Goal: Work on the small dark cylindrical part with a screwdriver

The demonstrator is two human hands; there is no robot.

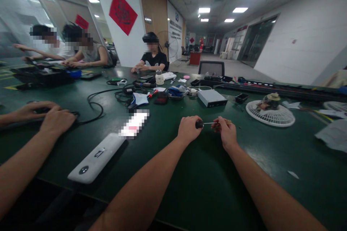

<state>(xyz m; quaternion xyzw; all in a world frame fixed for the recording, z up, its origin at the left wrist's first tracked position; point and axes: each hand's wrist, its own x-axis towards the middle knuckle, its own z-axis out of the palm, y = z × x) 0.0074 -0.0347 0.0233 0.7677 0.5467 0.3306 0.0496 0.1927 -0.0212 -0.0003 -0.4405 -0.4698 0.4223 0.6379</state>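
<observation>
My left hand point(189, 129) grips the black handle of a small screwdriver point(200, 124) above the green table point(189, 187). Its thin metal shaft points right, towards my right hand point(225, 133). The fingertips of that hand pinch a small tan object point(222, 124), too small and partly hidden to name. The shaft tip seems to meet it, but my fingers hide the exact contact. Both hands are raised a little over the tabletop, with nothing else near them.
A silver metal box point(212, 98) and a round white fan guard point(270, 113) lie ahead and right. A white device point(94, 157) lies left, near a co-worker's hands point(55, 121). Black cables point(94, 104), tools and several seated people fill the table beyond.
</observation>
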